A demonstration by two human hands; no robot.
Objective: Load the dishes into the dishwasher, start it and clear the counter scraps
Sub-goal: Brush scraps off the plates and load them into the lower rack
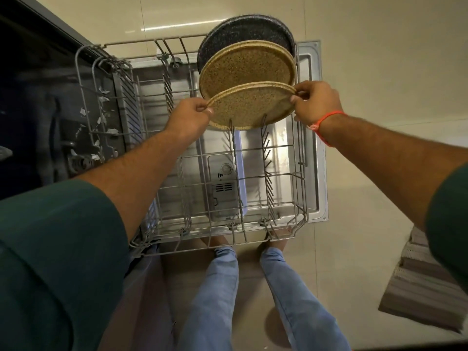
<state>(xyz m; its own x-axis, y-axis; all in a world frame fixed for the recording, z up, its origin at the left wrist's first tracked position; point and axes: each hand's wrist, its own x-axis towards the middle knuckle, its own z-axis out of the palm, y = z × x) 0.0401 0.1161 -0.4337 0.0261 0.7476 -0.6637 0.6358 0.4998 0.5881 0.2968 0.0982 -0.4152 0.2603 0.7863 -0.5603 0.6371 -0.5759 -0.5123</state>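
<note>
We grasp the nearest tan speckled plate (249, 107) by its rim: left hand (188, 117) pinches the left edge, right hand (316, 102) the right. It sits between tines of the pulled-out lower rack (301, 153), in front of a second tan plate (247, 65) and a dark plate (243, 29).

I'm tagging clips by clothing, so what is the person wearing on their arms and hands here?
Both arms have dark green sleeves pushed up above the elbow, leaving the forearms bare. The right wrist carries a thin orange-red band. The left hand and right hand are bare: no gloves, and no rings or watch can be seen.
</note>
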